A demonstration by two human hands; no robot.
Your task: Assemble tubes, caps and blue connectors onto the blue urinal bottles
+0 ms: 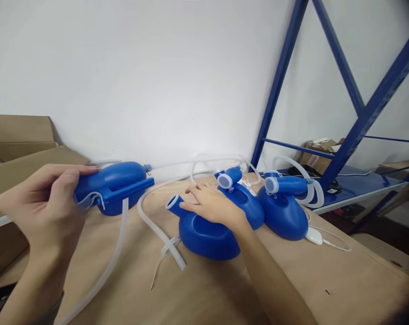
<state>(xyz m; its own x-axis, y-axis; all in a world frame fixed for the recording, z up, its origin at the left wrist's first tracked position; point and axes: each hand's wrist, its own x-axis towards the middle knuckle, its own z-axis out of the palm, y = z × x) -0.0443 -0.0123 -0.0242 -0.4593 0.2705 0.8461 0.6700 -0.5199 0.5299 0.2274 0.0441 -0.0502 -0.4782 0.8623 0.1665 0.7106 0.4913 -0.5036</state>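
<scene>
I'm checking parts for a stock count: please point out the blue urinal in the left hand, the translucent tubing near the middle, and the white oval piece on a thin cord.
Blue plastic urinal [113,189]: head view, on its rounded body.
Translucent tubing [157,231]: head view, on a straight run lying on the tabletop.
White oval piece [313,235]: head view, on its upper surface.

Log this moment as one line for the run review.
left hand: holds blue urinal bottle | right hand: rests on second urinal bottle | nearby: third bottle, fourth bottle, clear tube

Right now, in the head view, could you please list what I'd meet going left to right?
cardboard box, left hand, held blue urinal bottle, blue urinal bottle under right hand, rightmost blue urinal bottle, blue shelving frame
</scene>
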